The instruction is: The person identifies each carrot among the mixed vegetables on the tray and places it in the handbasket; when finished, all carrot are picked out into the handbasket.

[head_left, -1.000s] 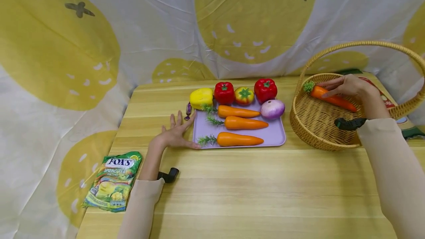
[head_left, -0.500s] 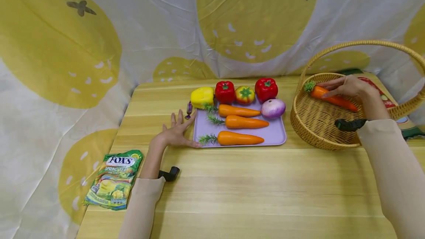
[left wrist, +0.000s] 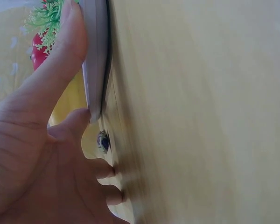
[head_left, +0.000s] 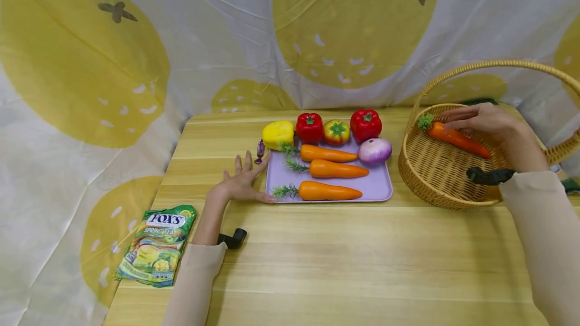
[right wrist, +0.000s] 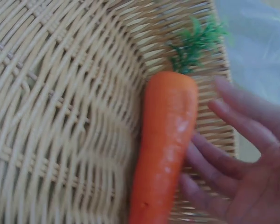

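My right hand (head_left: 491,120) is over the wicker basket (head_left: 419,182), its fingers extended beside an orange carrot (head_left: 457,140). In the right wrist view, the carrot (right wrist: 165,135) leans along the basket's inner wall, green top up, with the loosely spread fingers (right wrist: 219,179) right at its side. My left hand (head_left: 237,185) lies spread at the left end of a lilac tray (head_left: 378,181); thumb and index finger touch its edge (left wrist: 95,60). On the tray are three carrots (head_left: 333,191) and a purple onion (head_left: 374,151).
Along the tray's back are a yellow pepper (head_left: 277,135), two red peppers (head_left: 309,128) and a red-yellow tomato (head_left: 337,133). A purple wrapped candy (head_left: 260,151) lies left of it. A green FOX'S bag (head_left: 156,245) lies front left. The basket's tall handle (head_left: 498,64) arches upward.
My right hand has let go of the carrot and drawn slightly up and right; the carrot stays in the basket. The left hand keeps its place at the tray. The view shifts slightly.
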Available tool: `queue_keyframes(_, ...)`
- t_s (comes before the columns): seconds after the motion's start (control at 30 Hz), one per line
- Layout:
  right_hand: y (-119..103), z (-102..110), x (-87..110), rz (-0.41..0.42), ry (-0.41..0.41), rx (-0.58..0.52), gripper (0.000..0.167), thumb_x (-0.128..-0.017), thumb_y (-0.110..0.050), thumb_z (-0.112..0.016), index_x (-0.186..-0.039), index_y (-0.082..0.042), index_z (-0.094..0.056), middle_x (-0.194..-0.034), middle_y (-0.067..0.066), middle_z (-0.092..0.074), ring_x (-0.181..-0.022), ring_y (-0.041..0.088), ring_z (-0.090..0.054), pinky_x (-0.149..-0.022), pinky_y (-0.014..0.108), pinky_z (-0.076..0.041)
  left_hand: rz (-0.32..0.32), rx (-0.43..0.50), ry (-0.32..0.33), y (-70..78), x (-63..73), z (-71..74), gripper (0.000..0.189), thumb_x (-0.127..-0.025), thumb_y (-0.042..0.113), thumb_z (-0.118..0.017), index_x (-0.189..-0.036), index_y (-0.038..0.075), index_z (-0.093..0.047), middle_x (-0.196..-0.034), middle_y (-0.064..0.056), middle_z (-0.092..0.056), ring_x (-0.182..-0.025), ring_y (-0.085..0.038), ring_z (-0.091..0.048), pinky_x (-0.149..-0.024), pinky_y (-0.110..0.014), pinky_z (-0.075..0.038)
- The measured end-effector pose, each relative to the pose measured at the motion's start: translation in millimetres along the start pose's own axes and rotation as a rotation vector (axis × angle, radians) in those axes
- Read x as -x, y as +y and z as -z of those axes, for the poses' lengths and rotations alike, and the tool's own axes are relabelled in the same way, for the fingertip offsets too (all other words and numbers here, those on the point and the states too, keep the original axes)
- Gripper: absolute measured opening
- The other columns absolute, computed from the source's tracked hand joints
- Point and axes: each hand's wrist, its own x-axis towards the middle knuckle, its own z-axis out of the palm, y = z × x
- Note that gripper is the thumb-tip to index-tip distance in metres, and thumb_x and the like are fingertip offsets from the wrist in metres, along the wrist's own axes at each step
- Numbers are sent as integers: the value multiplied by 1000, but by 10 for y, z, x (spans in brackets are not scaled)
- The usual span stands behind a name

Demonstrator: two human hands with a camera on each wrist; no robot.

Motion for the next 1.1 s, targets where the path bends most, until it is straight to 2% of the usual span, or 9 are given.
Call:
queue_keyframes(0.13, -123, 28, 117, 8, 4, 119, 70, -104, -55, -53, -159, -13, -41, -165, 20, -36, -143, 40, -45, -110, 57, -46, 6, -4, 2, -9, 7, -2, 127, -78, 65, -81, -166, 36, 4, -166, -24, 32, -152, -51, 31, -112, -85, 11)
queue_keyframes(0.23, -209, 4, 202, 31, -16, 85, 72, -106, -53, -51, -163, -13, -33, -167, 22, -32, -148, 50, -32, -111, 68, -36, 10, -4, 3, -14, 12, -2, 126, -78, 66, -81, -166, 37, 4, -166, -24, 32, -152, -50, 31, -112, -85, 12)
queue_keyframes(0.3, -258, -28, 260, 59, -9, 92, 69, -107, -50, -50, -164, -16, -32, -166, 19, -35, -149, 44, -35, -112, 61, -39, 9, -5, 6, -15, 15, -2, 126, -78, 65, -81, -166, 37, 4, -167, -24, 31, -152, -50, 31, -112, -85, 12)
queue_keyframes(0.37, -299, -70, 324, 100, -2, 99, 65, -108, -45, -51, -164, -19, -30, -165, 16, -39, -147, 23, -44, -111, 42, -44, 9, -4, 8, -14, 17, 0, 126, -78, 65, -81, -166, 37, 4, -167, -24, 31, -152, -50, 31, -112, -85, 12)
queue_keyframes(0.53, -428, -223, 507, 182, 7, 90, 62, -108, -35, -55, -164, -25, -30, -162, 17, -42, -118, -17, -45, -85, 5, -40, 10, -1, 9, -10, 23, 6, 125, -79, 64, -81, -166, 37, 4, -167, -24, 31, -152, -50, 32, -112, -84, 12)
queue_keyframes(0.8, -664, -517, 795, 229, -53, 101, 62, -108, -34, -54, -164, -21, -30, -165, 11, -40, -123, -12, -50, -85, 7, -46, 14, -3, 6, -16, 15, -13, 126, -78, 66, -81, -166, 38, 5, -166, -23, 32, -152, -50, 32, -112, -84, 13)
queue_keyframes(0.9, -761, -630, 899, 255, -63, 122, 65, -107, -33, -57, -164, -18, -30, -167, 11, -36, -142, 6, -46, -88, 3, -40, 10, -8, 11, -6, 9, -20, 126, -78, 66, -81, -166, 38, 5, -167, -23, 31, -152, -50, 31, -113, -84, 12)
queue_keyframes(1.0, -886, -734, 1012, 265, -67, 142, 70, -105, -36, -61, -164, -18, -28, -169, 13, -31, -153, 38, -32, -113, 28, -40, 8, -12, 13, 1, 6, -19, 126, -78, 67, -81, -166, 38, 5, -167, -23, 31, -153, -50, 31, -113, -84, 12)
queue_keyframes(1.1, -1027, -847, 1092, 283, -55, 159, 75, -102, -37, -65, -164, -18, -28, -169, 15, -28, -153, 48, -25, -113, 64, -33, 9, -12, 13, 0, 5, -18, 126, -78, 67, -81, -166, 38, 5, -167, -23, 31, -153, -50, 30, -113, -84, 12)
